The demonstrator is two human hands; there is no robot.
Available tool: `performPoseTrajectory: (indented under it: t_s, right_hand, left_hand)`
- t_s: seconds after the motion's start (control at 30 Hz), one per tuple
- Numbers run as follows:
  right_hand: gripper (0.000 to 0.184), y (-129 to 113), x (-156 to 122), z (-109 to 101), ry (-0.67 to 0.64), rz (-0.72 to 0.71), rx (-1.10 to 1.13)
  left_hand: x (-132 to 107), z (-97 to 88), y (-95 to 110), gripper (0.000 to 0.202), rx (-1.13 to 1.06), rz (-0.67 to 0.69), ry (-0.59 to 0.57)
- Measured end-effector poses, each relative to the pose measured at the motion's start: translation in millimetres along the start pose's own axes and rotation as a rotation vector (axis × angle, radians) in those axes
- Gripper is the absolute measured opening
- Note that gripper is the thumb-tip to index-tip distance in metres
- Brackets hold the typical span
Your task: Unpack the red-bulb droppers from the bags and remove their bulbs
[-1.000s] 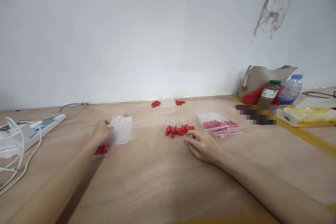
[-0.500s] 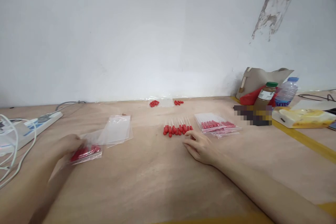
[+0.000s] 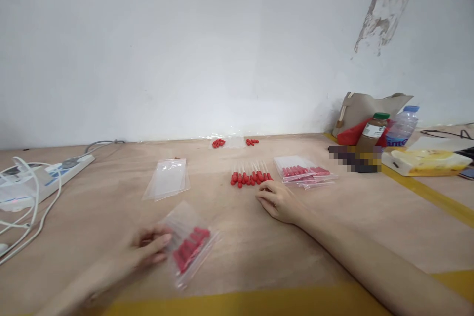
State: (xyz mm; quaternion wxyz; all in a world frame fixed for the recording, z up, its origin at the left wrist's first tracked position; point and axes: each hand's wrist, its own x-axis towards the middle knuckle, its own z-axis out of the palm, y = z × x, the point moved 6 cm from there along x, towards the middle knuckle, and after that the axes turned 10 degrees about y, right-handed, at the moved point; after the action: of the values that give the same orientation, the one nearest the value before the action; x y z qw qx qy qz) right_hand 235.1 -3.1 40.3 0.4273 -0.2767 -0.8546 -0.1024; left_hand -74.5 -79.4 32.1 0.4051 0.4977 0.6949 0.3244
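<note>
In the head view, my left hand (image 3: 150,246) pinches the left edge of a clear zip bag (image 3: 188,249) between thumb and fingers. Several red pieces lie side by side inside this bag, which is tilted above the front of the table and slightly blurred. My right hand (image 3: 279,201) rests on the table with fingers loosely bent and a gap showing between thumb and forefinger; nothing shows in it. Just beyond its fingertips lies a row of white sticks with red tips (image 3: 250,177). Right of that row is a stack of filled clear bags (image 3: 305,172) with red pieces inside.
Flat clear bags (image 3: 168,178) lie at left centre. Loose red pieces (image 3: 218,143) sit near the wall. A power strip (image 3: 48,182) with white cables is on the left. At right stand a green-capped bottle (image 3: 373,131), a blue-capped bottle (image 3: 403,126) and a yellow-white packet (image 3: 425,162).
My left hand has carried the filled zip bag rightward and nearer to me, away from the flat bags. My right hand stays in nearly the same place.
</note>
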Motion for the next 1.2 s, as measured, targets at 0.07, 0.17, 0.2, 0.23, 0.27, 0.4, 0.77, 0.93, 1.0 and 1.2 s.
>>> performPoseTrajectory:
  t_s: [0.07,0.17,0.2,0.23,0.27,0.4,0.77,0.93,1.0,1.2]
  right_hand:
    - [0.016,-0.6,0.1,-1.2,0.003,0.0,0.003]
    - [0.016,-2.1,0.7,-3.8,-0.016,0.007,0.016]
    - [0.014,-3.4,1.2,-4.8,-0.032,0.007,0.026]
    - [0.012,-5.1,1.8,-5.9,-0.051,0.008,0.04]
    - [0.01,-7.1,2.6,-7.0,-0.071,0.011,0.055]
    - [0.01,-13.1,7.3,-10.2,-0.12,0.107,0.107]
    - [0.041,2.8,-6.9,13.5,-0.327,0.746,0.129]
    - [0.029,-10.0,-3.1,13.3,-0.4,0.744,0.246]
    - [0.024,-11.9,-3.2,13.7,-0.392,0.774,0.288]
    - [0.018,-13.7,-7.7,20.1,-0.288,0.799,0.427]
  left_hand:
    - [-8.8,34.7,23.1,0.068,0.049,0.017,-0.269]
    - [-11.5,62.3,57.1,0.058,0.329,0.375,-0.499]
    - [-9.6,66.8,69.9,0.053,0.411,0.596,-0.484]
    - [-8.5,70.7,81.6,0.051,0.479,0.836,-0.44]
    - [-8.4,76.6,88.0,0.053,0.543,1.038,-0.43]
    - [4.7,104.7,79.0,0.06,0.765,1.194,-0.481]
    - [16.3,124.4,88.1,0.057,0.755,1.006,-0.234]
    - [26.5,134.3,85.4,0.06,0.686,1.02,-0.273]
    - [25.6,133.9,84.5,0.059,0.643,1.028,-0.267]
    - [23.5,128.1,89.3,0.057,0.564,1.002,-0.27]
